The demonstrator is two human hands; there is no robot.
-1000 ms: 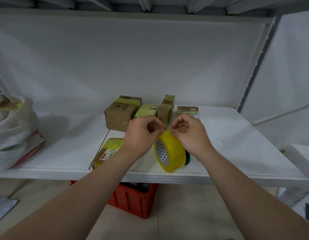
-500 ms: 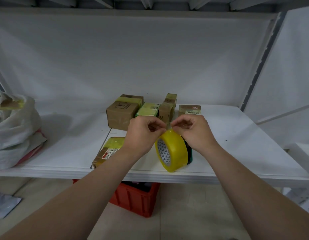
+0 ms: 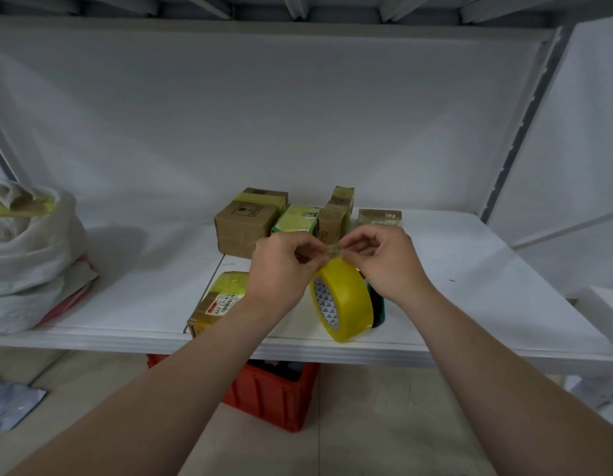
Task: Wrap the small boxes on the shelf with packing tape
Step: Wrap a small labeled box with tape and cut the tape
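Note:
A yellow roll of packing tape stands on edge near the front of the white shelf. My left hand and my right hand both pinch the loose end of the tape just above the roll. A small taped box with a barcode label lies at the front, partly under my left wrist. Behind my hands stand several small cardboard boxes: a larger brown one, a green-edged one, an upright narrow one and a flat one.
A dark green roll stands behind the yellow one. A white plastic bag bulges at the shelf's left end. A red crate sits on the floor under the shelf. Another shelf board hangs close overhead.
The tape end has been lifted a little off the roll between both hands. The hands have risen slightly; the roll stays in place.

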